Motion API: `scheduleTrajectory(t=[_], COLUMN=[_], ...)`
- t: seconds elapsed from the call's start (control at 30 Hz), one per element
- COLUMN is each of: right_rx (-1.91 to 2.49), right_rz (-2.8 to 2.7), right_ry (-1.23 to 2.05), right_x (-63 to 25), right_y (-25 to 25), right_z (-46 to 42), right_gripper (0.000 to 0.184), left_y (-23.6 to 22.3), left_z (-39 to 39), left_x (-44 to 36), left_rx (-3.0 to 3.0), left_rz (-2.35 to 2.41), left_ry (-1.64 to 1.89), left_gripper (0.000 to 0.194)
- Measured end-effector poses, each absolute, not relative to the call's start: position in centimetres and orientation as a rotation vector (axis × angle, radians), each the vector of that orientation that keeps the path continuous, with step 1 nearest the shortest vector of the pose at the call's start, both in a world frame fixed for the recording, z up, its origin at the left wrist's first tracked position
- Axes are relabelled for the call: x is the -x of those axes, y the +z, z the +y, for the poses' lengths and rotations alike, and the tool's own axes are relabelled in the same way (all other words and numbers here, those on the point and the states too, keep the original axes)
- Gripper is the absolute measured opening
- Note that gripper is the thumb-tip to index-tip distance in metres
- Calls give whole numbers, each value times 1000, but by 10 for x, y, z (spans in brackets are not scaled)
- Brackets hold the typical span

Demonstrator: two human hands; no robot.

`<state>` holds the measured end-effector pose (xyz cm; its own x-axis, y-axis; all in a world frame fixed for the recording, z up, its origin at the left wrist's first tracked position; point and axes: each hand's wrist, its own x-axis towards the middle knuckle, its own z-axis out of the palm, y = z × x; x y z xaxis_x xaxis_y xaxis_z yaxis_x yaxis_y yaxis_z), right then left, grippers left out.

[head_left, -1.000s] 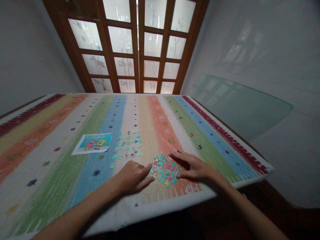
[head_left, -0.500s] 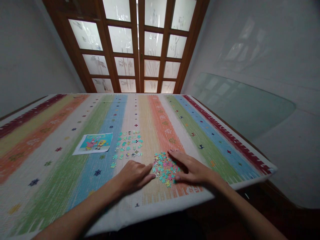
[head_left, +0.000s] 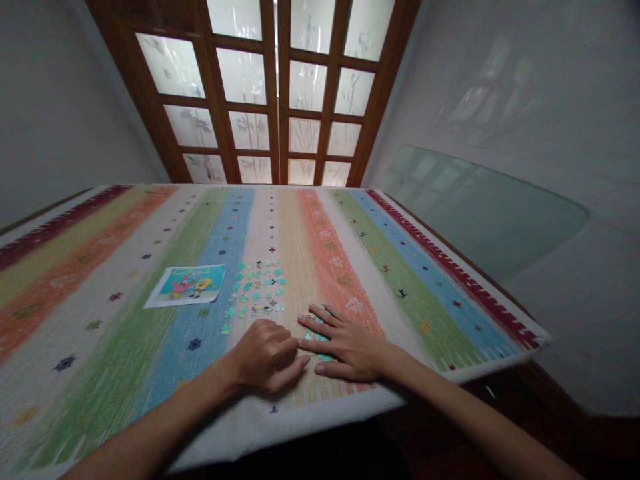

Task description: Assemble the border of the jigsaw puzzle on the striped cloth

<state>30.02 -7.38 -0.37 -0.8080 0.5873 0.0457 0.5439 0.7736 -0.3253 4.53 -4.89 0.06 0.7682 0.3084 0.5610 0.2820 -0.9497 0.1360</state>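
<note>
My right hand (head_left: 345,343) lies flat with spread fingers over a pile of small jigsaw pieces (head_left: 325,357). Turquoise and some pink bits show between and around the fingers; most of the pile is covered. Against the pile's left side rests my left hand (head_left: 267,357), its fingers curled in and the thumb sticking out; its palm side is hidden. Beyond the left hand, several separate jigsaw pieces (head_left: 256,295) lie in loose rows. To their left is a picture sheet (head_left: 187,287) with cartoon figures on turquoise.
A striped cloth (head_left: 193,233) with small printed motifs covers the table, and its white front edge is close to me. Wooden glazed doors (head_left: 275,100) stand behind the table. A glass panel (head_left: 485,207) is at the right wall.
My right hand has moved left from the pile's right side onto its top, fingers now spread. My left hand's index finger has curled in; the hand stays in about the same place.
</note>
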Motion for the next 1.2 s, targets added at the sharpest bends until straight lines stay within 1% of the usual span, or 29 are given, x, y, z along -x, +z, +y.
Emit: scheduleTrajectory(t=[0.13,0.33,0.63,0.87,1.2], right_rx=[954,1068,1193,1298,1626], right_rz=[-2856,-2826,-2792,-2743,-2645], right_ry=[340,262,171,91,51], right_x=[-297,-300,-315,-339,-388], right_y=[-5,-9,-18,-26,-35], right_z=[-70,-59,-33,-2,51], right_gripper=[57,50,51,52,59], left_y=[-1,-2,-3,-3,-8], left_z=[-49,-49,-50,-50,-52], left_x=[-47,-47,-47,-46,-47], left_rx=[-2920,-2932,-2934,-2930,-2961], left_rz=[484,478,433,417,391], left_ry=[949,925,861,829,830], left_gripper=[39,45,50,49,51])
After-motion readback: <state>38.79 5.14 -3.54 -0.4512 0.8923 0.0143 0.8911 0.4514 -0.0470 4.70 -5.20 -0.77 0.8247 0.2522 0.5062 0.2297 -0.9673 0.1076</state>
